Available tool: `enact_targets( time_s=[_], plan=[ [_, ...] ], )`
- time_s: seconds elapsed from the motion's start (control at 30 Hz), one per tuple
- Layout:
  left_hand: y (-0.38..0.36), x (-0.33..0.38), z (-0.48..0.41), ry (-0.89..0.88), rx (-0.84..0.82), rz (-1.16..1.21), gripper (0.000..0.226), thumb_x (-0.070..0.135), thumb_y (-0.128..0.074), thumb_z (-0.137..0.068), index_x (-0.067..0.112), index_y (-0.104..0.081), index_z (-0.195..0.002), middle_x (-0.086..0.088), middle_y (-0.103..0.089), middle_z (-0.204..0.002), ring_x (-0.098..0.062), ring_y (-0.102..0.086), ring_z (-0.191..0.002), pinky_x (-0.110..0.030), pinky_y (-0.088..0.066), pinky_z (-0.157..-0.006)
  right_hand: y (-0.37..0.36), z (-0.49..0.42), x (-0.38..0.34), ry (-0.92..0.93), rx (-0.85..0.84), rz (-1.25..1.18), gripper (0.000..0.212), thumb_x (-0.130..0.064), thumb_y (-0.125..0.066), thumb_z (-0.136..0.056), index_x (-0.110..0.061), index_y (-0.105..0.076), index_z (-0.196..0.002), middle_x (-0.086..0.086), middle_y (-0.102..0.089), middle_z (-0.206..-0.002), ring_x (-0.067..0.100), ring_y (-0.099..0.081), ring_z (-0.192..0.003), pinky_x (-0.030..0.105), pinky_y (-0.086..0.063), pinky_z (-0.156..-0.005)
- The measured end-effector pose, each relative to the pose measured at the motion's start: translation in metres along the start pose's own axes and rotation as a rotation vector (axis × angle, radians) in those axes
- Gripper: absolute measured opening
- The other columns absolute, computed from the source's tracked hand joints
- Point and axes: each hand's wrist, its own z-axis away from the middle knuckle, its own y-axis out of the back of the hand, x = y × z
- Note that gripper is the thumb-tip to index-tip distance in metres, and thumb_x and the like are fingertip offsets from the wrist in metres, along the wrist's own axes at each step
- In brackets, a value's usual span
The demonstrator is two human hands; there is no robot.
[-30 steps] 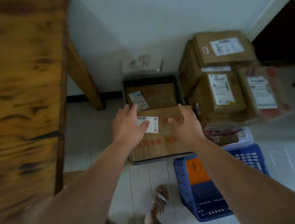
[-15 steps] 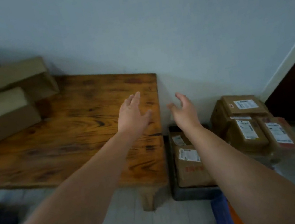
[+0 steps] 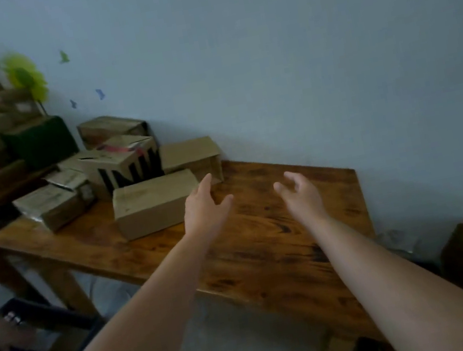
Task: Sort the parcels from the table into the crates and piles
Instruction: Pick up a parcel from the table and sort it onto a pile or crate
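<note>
While left hand (image 3: 203, 208), right hand (image 3: 301, 194) hover, one table (image 3: 265, 231).

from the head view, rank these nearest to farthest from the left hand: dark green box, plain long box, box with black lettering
1. plain long box, just left of the left hand
2. box with black lettering, behind that one
3. dark green box, far back left

On the left half of the wooden table (image 3: 267, 246), which is set against the wall (image 3: 298, 70), a plain long box (image 3: 155, 208) is laid nearest the front edge, a box with black lettering (image 3: 126, 166) is stood just behind it, a smaller box (image 3: 189, 155) is placed by the back edge, and flat parcels (image 3: 49, 204) are gathered toward the left edge.
</note>
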Motion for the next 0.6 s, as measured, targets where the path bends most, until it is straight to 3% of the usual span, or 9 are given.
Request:
enact_targets(
  time_s=[0.27, 0.47, 0.6],
  plan=[
    [0.04, -0.089, -0.074, 0.177, 0.081, -0.017, 0.067, 0.033, -0.059, -0.091, 0.022, -0.025, -0.148, -0.005, -0.033, -0.151, -0.024, -0.028, -0.139, -0.04, -0.029, -0.109, -0.113, -0.083, -0.021, -0.028, -0.094, -0.037, 0.048, -0.034, -0.054, -0.094, -0.018, -0.044, -0.138, 0.006, -0.042, -0.144, 0.025, -0.039, -0.132, 0.041, -0.037, -0.104],
    [0.064, -0.157, -0.138, 0.362, 0.128, -0.096, 0.07, 0.032, -0.062, -0.088, 0.022, -0.026, -0.147, -0.007, -0.033, -0.15, -0.026, -0.033, -0.135, -0.041, -0.036, -0.105, -0.192, -0.144, -0.014, -0.158, -0.207, 0.014, 0.052, -0.035, -0.055, -0.093, -0.018, -0.041, -0.14, 0.007, -0.041, -0.145, 0.027, -0.04, -0.131, 0.041, -0.039, -0.101],
    [0.075, -0.196, -0.165, 0.498, 0.2, -0.005, 0.086, 0.028, -0.068, -0.084, 0.028, -0.013, -0.149, -0.007, -0.026, -0.152, -0.029, -0.033, -0.135, -0.047, -0.039, -0.102, -0.224, -0.174, -0.006, -0.248, -0.277, 0.073, 0.062, -0.039, -0.057, -0.091, -0.018, -0.033, -0.145, 0.006, -0.035, -0.149, 0.029, -0.037, -0.133, 0.042, -0.038, -0.101]
  ],
)
